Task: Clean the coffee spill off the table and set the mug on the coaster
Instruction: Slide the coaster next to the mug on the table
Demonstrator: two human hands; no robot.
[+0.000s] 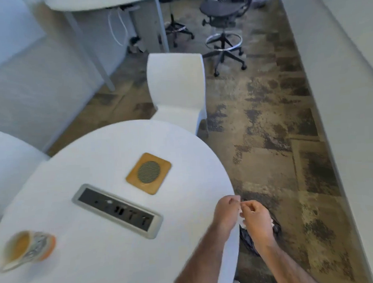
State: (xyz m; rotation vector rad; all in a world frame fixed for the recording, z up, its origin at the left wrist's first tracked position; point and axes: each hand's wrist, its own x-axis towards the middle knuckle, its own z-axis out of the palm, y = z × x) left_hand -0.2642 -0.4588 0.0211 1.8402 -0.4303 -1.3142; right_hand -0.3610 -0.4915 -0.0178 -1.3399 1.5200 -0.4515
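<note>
I see the mug (28, 248) lying on its side at the near left of the tabletop (109, 149). The socket panel (117, 210) sits mid-table, with the coaster (149, 173) just beyond it to the right. A chair (177, 88) stands behind the far edge and a stool (223, 28) farther back. At the right edge the left hand (226, 212) and right hand (256, 218) meet with paper (242, 221) between them, above a bag (248, 242) on the floor (277, 126).

At the table (101, 269) edge, left hand (226, 212) and right hand (257, 218) pinch a white scrap (242, 222); mug (30, 247) lies tipped.
</note>
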